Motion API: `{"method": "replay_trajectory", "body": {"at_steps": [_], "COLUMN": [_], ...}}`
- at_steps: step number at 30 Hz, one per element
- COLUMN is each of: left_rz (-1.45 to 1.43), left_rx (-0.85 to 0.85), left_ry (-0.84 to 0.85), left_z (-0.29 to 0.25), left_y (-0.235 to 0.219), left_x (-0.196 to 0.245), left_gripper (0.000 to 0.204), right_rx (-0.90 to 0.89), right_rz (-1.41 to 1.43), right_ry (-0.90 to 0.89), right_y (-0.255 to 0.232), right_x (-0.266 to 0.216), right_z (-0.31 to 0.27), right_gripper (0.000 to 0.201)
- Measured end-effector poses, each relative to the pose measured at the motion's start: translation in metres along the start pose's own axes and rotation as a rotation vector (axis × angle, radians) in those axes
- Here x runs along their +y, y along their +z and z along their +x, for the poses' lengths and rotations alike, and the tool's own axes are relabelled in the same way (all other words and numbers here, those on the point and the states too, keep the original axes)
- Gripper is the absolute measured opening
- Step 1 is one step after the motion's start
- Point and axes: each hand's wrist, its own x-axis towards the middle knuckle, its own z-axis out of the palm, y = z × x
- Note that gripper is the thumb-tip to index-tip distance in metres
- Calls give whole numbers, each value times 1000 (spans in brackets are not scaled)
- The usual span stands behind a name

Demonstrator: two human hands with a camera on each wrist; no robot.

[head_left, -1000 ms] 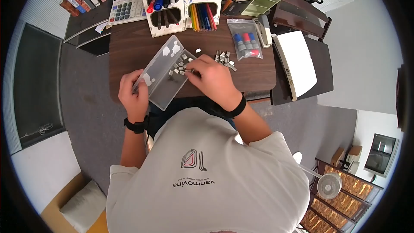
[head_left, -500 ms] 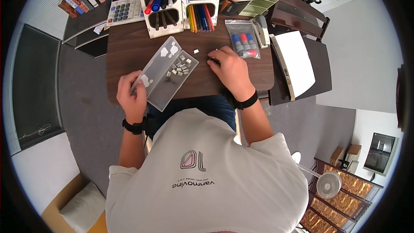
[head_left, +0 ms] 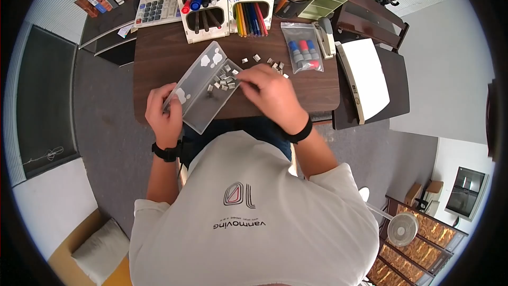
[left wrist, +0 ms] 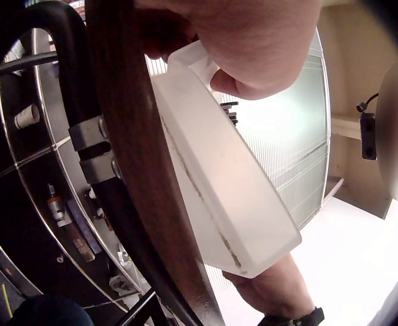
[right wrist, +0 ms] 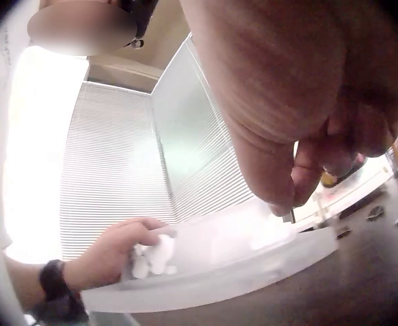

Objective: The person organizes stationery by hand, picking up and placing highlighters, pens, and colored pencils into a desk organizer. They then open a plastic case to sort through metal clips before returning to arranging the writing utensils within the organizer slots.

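From my remote view, the left hand [head_left: 164,114], left of centre, is curled on the lid edge of the plastic box [head_left: 198,114]. The right hand [head_left: 272,95], at frame centre, has thumb and forefinger pinched on a small metal piece [right wrist: 289,216] at the box's right rim. The box lies tilted at upper centre, lid open; it's frosted and see-through, with white blotches on the lid and shiny metal bits [head_left: 224,77] toward its upper end. I see loose pieces [head_left: 256,57] on the dark wood-grain table [head_left: 159,63]. A white organiser [head_left: 228,13] stands at top centre. Beyond are grey floor [head_left: 114,106], a cushion [head_left: 99,251] lower left and a fan [head_left: 402,229] lower right.
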Motion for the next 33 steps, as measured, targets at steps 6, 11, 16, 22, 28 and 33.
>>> {"method": "replay_trajectory", "body": {"at_steps": [6, 11, 16, 22, 28, 33], "left_rz": [12, -9, -3, -3, 2, 14], "left_rx": [-10, -8, -4, 9, 23, 5], "left_ry": [-12, -26, -5, -29, -6, -10], "left_z": [0, 0, 1, 0, 0, 2], "left_y": [-1, -1, 0, -1, 1, 1], "left_x": [1, 0, 1, 1, -1, 1], "left_gripper": [21, 20, 21, 22, 22, 22], "right_rx": [-47, 109, 68, -37, 1, -213], "right_rz": [85, -89, -328, -320, -273, -114], "right_ry": [-43, -1, 105, 58, 131, 63], "right_y": [41, 23, 5, 10, 3, 14], "right_x": [-24, 2, 26, 29, 14, -20], "right_z": [-4, 10, 22, 26, 24, 7], "right_gripper": [12, 8, 8, 9, 7, 6]}}
